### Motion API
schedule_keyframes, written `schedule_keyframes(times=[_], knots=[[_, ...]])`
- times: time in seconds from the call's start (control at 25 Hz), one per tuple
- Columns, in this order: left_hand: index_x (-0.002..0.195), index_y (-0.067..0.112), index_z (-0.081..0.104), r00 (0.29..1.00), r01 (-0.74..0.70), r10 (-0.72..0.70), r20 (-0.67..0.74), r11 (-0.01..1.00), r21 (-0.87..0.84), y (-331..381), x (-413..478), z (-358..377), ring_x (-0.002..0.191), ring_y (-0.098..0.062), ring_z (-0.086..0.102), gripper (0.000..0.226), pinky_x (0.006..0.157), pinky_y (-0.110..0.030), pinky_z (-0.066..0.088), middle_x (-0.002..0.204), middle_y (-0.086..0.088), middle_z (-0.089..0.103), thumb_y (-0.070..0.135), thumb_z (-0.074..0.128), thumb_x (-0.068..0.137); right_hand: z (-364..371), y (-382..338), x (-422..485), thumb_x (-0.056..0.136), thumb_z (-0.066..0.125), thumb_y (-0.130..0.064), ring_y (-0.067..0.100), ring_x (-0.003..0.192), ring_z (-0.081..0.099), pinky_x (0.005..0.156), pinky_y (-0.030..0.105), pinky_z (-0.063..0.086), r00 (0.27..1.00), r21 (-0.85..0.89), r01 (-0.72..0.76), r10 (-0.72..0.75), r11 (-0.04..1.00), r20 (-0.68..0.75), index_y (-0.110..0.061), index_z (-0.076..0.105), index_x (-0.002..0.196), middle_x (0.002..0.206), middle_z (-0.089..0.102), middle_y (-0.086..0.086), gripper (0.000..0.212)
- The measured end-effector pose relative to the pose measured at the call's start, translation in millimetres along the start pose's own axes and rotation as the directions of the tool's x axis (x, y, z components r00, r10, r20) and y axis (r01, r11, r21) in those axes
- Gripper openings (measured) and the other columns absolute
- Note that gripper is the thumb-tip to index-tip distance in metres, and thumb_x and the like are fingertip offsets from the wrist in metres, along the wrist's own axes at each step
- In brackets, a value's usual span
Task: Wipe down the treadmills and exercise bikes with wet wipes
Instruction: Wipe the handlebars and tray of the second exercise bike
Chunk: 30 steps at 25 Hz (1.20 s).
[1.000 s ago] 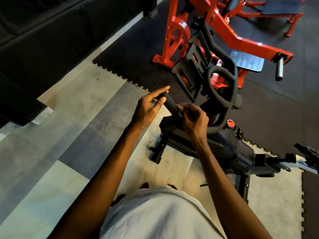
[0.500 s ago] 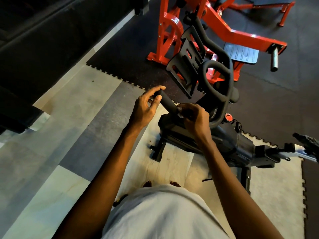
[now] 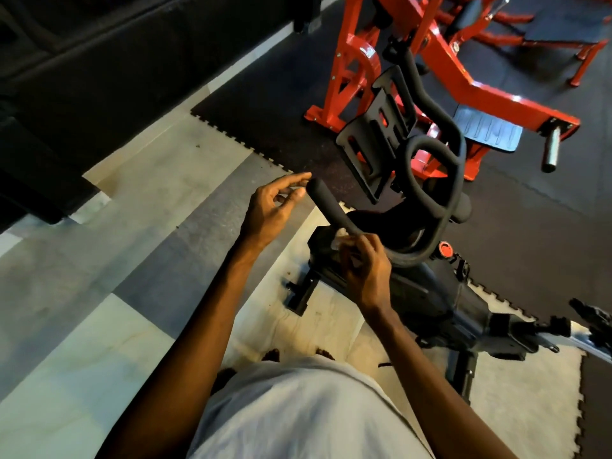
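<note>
Pale and grey floor tiles [image 3: 132,226] met a dark rubber mat [image 3: 281,104] with a jigsaw edge, and one black exercise bike [image 3: 430,293] stood across that seam. Its near handlebar grip [image 3: 328,203] was a straight padded bar. The long axis ran on a slant, with the rounded free end pointing up and to the left and the other end dropping to the lower right, where it joined the looped bars.

One wet wipe [image 3: 341,240], small and white, sat at that lower end of the grip. The right hand [image 3: 367,270] held it there, its fingers [image 3: 351,251] curled round the wipe and pressing it against the bar from below. Only a scrap of the wipe showed above the fingertips.

The left hand [image 3: 268,213] hung just beside the free end of the grip. Its fingers were spread and loosely bent, holding nothing, with the forefinger stretched out above the tip; whether it touched the bar could not be told.

One slotted black tablet holder [image 3: 374,144] stood tilted in front of the bars, and one red knob [image 3: 445,250] sat on the frame. A red weight machine [image 3: 447,77] stood behind the bike on the mat. A white shirt [image 3: 298,409] filled the bottom of the view.
</note>
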<state>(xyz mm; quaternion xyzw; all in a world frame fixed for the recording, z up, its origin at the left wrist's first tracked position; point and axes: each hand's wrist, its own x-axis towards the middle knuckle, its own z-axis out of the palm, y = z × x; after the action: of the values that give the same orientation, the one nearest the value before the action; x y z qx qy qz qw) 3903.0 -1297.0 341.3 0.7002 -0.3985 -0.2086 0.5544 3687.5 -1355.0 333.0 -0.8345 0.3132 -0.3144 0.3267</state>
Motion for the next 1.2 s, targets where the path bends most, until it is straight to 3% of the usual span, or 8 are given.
schedule_keyframes(times=[0.08, 0.2, 0.4, 0.6, 0.72, 0.88, 1.0, 1.2], knots=[[0.13, 0.022, 0.066, 0.998, 0.032, -0.032, -0.049, 0.999, -0.014, -4, -5, -3, 0.12, -0.004, 0.061, 0.035, 0.104, -0.043, 0.051, 0.129, 0.007, 0.068, 0.033, 0.055, 0.099, 4, -3, 12, 0.09, 0.068, 0.002, -0.015, 0.097, 0.058, 0.076, 0.003, 0.048, 0.997, 0.061, -0.04, 0.044, 0.997, -0.063, 0.001, 0.066, 0.104, 0.111, 0.055, 0.007, 0.014], [0.13, 0.018, 0.067, 0.996, 0.035, -0.038, -0.075, 0.999, -0.035, -4, -11, -1, 0.118, -0.005, 0.062, 0.032, 0.103, -0.044, 0.052, 0.125, 0.008, 0.07, 0.026, 0.054, 0.102, 16, -27, 36, 0.092, 0.067, 0.002, -0.006, 0.098, 0.062, 0.084, 0.012, 0.052, 0.993, 0.166, -0.004, 0.024, 0.986, -0.116, -0.005, 0.067, 0.103, 0.11, 0.058, 0.005, 0.012], [0.131, 0.023, 0.063, 0.999, -0.014, 0.013, -0.052, 1.0, -0.007, 11, -14, 2, 0.121, -0.003, 0.061, 0.031, 0.1, -0.021, 0.05, 0.129, 0.013, 0.065, 0.016, 0.053, 0.104, 22, -43, 61, 0.092, 0.068, 0.001, -0.01, 0.096, 0.058, 0.082, 0.007, 0.048, 0.992, 0.118, 0.119, -0.114, 0.986, -0.048, -0.003, 0.067, 0.105, 0.11, 0.053, -0.003, 0.013], [0.129, 0.023, 0.063, 1.0, -0.019, 0.018, -0.009, 0.993, -0.116, 12, -15, -8, 0.123, -0.003, 0.061, 0.032, 0.106, -0.026, 0.048, 0.127, 0.01, 0.067, 0.008, 0.051, 0.103, 7, -18, 45, 0.093, 0.069, -0.01, -0.004, 0.096, 0.06, 0.078, 0.008, 0.05, 0.998, 0.136, -0.038, 0.045, 0.99, -0.05, -0.012, 0.068, 0.104, 0.111, 0.059, 0.001, 0.011], [0.128, 0.015, 0.064, 1.0, 0.009, -0.013, -0.025, 0.989, -0.15, 17, -17, -7, 0.114, 0.001, 0.063, 0.032, 0.098, -0.018, 0.049, 0.122, 0.005, 0.069, 0.005, 0.048, 0.103, 14, -33, 66, 0.095, 0.068, -0.013, 0.004, 0.097, 0.063, 0.079, 0.012, 0.052, 0.992, 0.225, -0.036, 0.061, 0.974, -0.106, -0.011, 0.071, 0.104, 0.11, 0.063, 0.003, 0.01], [0.128, 0.011, 0.068, 0.999, 0.003, -0.008, -0.054, 0.995, -0.101, 15, -11, -2, 0.115, -0.003, 0.064, 0.03, 0.097, -0.022, 0.052, 0.126, 0.002, 0.07, 0.018, 0.052, 0.104, 11, -36, 82, 0.096, 0.066, -0.009, 0.002, 0.1, 0.063, 0.081, 0.01, 0.05, 0.999, 0.198, -0.005, 0.016, 0.98, -0.052, -0.014, 0.07, 0.108, 0.112, 0.064, -0.003, 0.014], [0.129, 0.016, 0.068, 0.997, -0.009, 0.009, -0.08, 1.0, 0.002, 15, -8, 9, 0.119, -0.002, 0.061, 0.031, 0.096, -0.019, 0.05, 0.129, 0.003, 0.069, 0.027, 0.058, 0.102, -4, -13, 71, 0.095, 0.066, -0.009, -0.001, 0.098, 0.065, 0.079, 0.011, 0.053, 0.995, 0.15, -0.096, 0.096, 0.984, 0.006, -0.024, 0.067, 0.105, 0.111, 0.066, -0.005, 0.017], [0.127, 0.021, 0.068, 0.994, -0.021, 0.022, -0.102, 1.0, 0.014, 10, -3, 11, 0.118, -0.003, 0.062, 0.029, 0.099, -0.026, 0.052, 0.127, 0.003, 0.069, 0.028, 0.062, 0.1, 17, -32, 89, 0.096, 0.067, -0.015, 0.005, 0.091, 0.067, 0.078, 0.019, 0.056, 0.991, 0.186, -0.066, 0.086, 0.98, -0.101, -0.017, 0.073, 0.105, 0.105, 0.069, -0.004, 0.011]])
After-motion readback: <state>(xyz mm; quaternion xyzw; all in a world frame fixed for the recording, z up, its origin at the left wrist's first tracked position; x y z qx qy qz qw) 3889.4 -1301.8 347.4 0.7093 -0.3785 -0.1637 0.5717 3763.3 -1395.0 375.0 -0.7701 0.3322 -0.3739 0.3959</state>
